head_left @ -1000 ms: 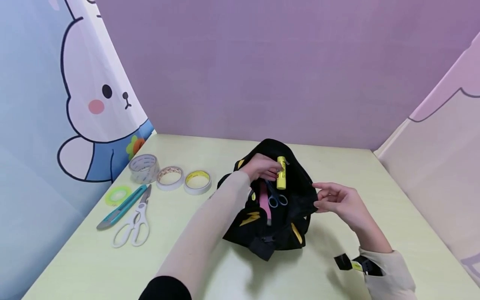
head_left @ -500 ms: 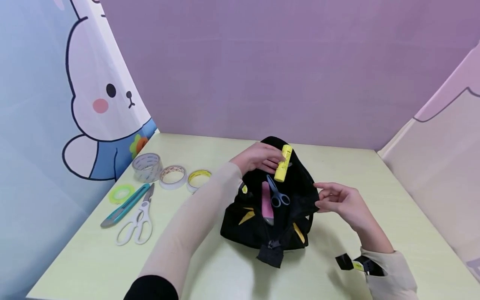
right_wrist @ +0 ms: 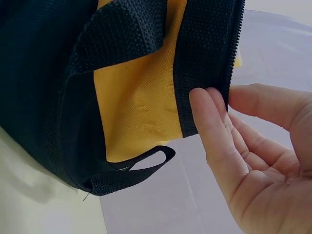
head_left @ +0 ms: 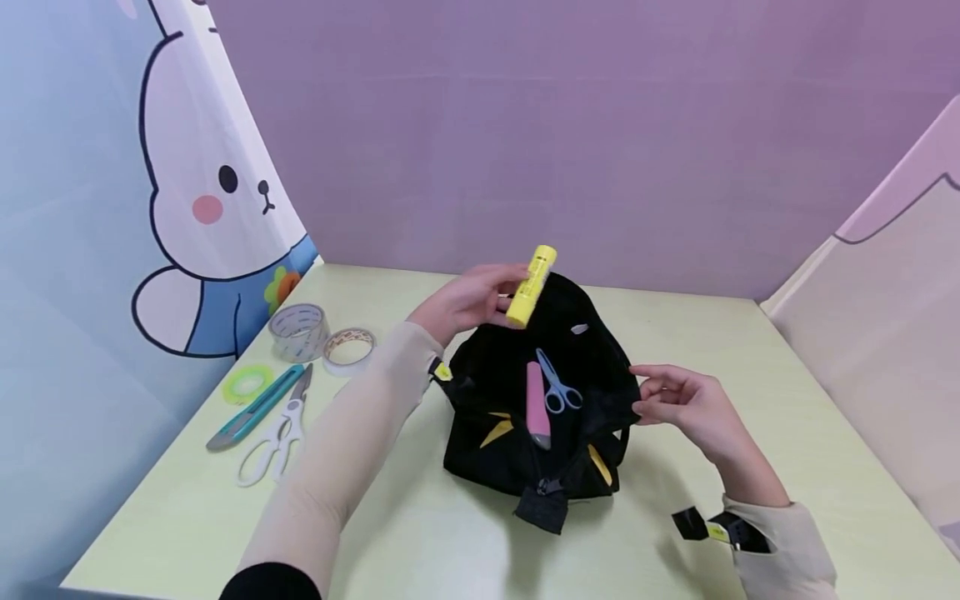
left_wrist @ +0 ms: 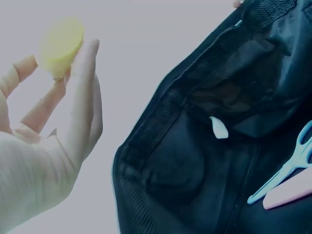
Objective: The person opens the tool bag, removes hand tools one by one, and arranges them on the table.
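My left hand (head_left: 474, 302) pinches a yellow glue stick (head_left: 532, 286) above the far left rim of a black zippered bag (head_left: 480, 454). In the left wrist view the glue stick (left_wrist: 61, 46) shows end-on and blurred between thumb and fingers. With thumb and fingertips, my right hand (head_left: 678, 398) pinches the bag's right edge; the right wrist view shows the zipper edge (right_wrist: 236, 44) in that grip, beside a yellow fabric panel (right_wrist: 141, 107). Inside the gaping bag lie blue-handled scissors (head_left: 556, 387), a pink utility knife (head_left: 536, 404) and a small white piece (left_wrist: 219, 127).
On the left of the table (head_left: 697, 325) are a clear tape roll (head_left: 297, 342), a white tape roll (head_left: 350, 364), a green tape roll (head_left: 232, 387), a teal utility knife (head_left: 255, 408) and white-handled scissors (head_left: 258, 462). My left sleeve (head_left: 352, 450) covers part of this side.
My left hand has lifted the glue stick up and to the left, out of the bag's opening. The right hand keeps its hold on the bag's edge.
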### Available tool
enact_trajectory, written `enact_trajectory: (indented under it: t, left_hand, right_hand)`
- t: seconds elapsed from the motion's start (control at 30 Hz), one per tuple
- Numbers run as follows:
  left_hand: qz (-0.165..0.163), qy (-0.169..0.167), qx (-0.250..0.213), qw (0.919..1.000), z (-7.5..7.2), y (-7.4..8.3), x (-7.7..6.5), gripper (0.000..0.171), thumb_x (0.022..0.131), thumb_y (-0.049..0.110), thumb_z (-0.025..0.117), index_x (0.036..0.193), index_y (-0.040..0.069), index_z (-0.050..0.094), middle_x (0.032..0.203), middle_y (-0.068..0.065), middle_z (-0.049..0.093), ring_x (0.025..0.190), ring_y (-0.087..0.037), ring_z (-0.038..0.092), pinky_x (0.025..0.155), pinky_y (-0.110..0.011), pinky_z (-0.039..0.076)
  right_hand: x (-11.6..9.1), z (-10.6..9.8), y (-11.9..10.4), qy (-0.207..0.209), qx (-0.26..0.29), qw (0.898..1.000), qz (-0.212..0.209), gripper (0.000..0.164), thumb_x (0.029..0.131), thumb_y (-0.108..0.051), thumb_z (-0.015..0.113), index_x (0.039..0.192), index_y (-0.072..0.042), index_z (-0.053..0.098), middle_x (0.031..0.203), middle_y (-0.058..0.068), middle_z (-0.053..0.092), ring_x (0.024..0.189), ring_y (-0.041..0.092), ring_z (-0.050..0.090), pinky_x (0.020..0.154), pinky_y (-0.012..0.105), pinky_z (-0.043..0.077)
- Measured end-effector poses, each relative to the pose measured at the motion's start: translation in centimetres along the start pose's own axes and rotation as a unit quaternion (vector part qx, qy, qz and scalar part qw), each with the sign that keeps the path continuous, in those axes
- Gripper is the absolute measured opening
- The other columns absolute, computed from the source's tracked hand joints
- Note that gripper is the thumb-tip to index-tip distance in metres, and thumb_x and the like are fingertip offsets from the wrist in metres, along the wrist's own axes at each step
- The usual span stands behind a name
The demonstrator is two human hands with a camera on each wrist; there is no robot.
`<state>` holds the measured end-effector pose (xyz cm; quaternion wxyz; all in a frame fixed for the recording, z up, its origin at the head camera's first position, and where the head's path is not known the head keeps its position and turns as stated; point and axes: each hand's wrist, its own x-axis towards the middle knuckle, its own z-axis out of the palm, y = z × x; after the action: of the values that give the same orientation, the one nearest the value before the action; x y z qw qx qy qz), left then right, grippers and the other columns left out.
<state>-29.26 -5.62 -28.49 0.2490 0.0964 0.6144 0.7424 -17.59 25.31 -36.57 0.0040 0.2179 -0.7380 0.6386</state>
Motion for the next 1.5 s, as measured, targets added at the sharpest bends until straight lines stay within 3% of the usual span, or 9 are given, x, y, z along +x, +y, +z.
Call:
enact_trajectory:
  t: [0.1,0.2,0.33,0.67,0.8,1.0,1.1,1.27,1.5]
  left_hand:
    - [0.01,0.019,-0.013,0.9997,-1.3,0.0,-0.9,0.049,0.106,0.024,0.05,0.152,0.01,0.04,0.129,-0.018,0.054,0.104,-0.034,0.064,0.067,-0.037,0.06]
    - [0.026,0.048,-0.035,0.9979,-2.6,-0.1,-1.7,0.048,0.106,0.024,0.049,0.151,0.007,0.041,0.126,-0.017,0.054,0.102,-0.033,0.063,0.066,-0.034,0.06]
    - [0.048,0.085,-0.077,0.9923,-4.3,-0.1,-2.9,0.047,0.107,0.022,0.047,0.15,0.004,0.04,0.113,-0.01,0.055,0.086,-0.02,0.064,0.065,-0.029,0.058]
    - [0.063,0.11,-0.141,0.9818,-7.7,0.5,-5.4,0.053,0.105,0.01,0.045,0.155,0.004,0.03,0.126,-0.01,0.049,0.091,-0.02,0.062,0.069,-0.025,0.053]
    - [0.076,0.14,-0.149,0.9759,-9.2,0.5,-6.6,0.048,0.101,0.004,0.051,0.149,0.005,0.043,0.132,-0.009,0.045,0.101,-0.022,0.059,0.074,-0.025,0.052]
    - [0.109,0.21,-0.142,0.9612,-11.7,0.3,-8.6,0.02,0.095,-0.001,0.062,0.108,0.012,0.07,0.141,-0.01,0.041,0.108,-0.02,0.053,0.078,-0.023,0.053]
    - [0.125,0.244,-0.128,0.9531,-12.8,0.0,-9.5,0.02,0.092,-0.002,0.066,0.102,0.014,0.073,0.146,-0.009,0.037,0.113,-0.019,0.048,0.079,-0.021,0.052]
    - [0.143,0.277,-0.14,0.9398,-14.3,-0.5,-11.0,0.023,0.089,-0.003,0.071,0.105,0.014,0.073,0.147,-0.005,0.036,0.119,-0.019,0.04,0.083,-0.022,0.05]
    - [0.152,0.292,-0.222,0.9178,-16.2,-1.3,-13.0,0.034,0.087,-0.005,0.073,0.113,0.017,0.068,0.118,-0.003,0.058,0.094,-0.017,0.054,0.077,-0.022,0.053]
  right_hand:
    - [0.0,0.0,0.1,-0.002,0.005,1.0,-0.001,0.043,0.084,0.019,0.064,0.124,0.001,0.066,0.087,0.006,0.065,0.075,0.014,0.069,0.066,0.033,0.061]
    - [0.0,0.0,0.1,-0.004,0.007,1.0,-0.003,0.043,0.084,0.019,0.064,0.124,0.001,0.066,0.087,0.007,0.065,0.075,0.014,0.07,0.066,0.033,0.061]
    - [0.1,0.2,0.0,-0.002,0.0,1.0,0.0,0.041,0.085,0.018,0.064,0.125,0.01,0.062,0.086,0.005,0.066,0.075,0.014,0.07,0.067,0.034,0.061]
    - [0.1,0.1,0.2,-0.004,0.004,1.0,-0.001,0.042,0.085,0.018,0.063,0.124,0.003,0.065,0.086,0.008,0.065,0.076,0.013,0.07,0.067,0.034,0.061]
    - [0.1,0.2,0.1,-0.003,0.0,1.0,0.001,0.041,0.085,0.018,0.063,0.125,0.005,0.064,0.086,0.005,0.066,0.075,0.013,0.07,0.067,0.034,0.061]
    - [0.1,0.3,0.0,-0.003,-0.006,1.0,0.004,0.041,0.085,0.018,0.064,0.124,0.009,0.062,0.086,0.004,0.065,0.074,0.013,0.07,0.066,0.035,0.061]
    - [0.2,0.3,0.0,-0.005,0.001,1.0,0.001,0.04,0.085,0.017,0.064,0.124,0.006,0.064,0.086,0.005,0.065,0.075,0.013,0.07,0.066,0.034,0.061]
    - [0.2,0.2,0.1,-0.008,0.014,1.0,-0.004,0.042,0.085,0.018,0.064,0.122,0.0,0.067,0.085,0.008,0.065,0.074,0.013,0.069,0.066,0.034,0.061]
    - [0.2,0.2,0.3,-0.01,0.017,1.0,-0.009,0.045,0.083,0.021,0.063,0.123,-0.001,0.067,0.086,0.005,0.065,0.072,0.013,0.069,0.065,0.033,0.061]
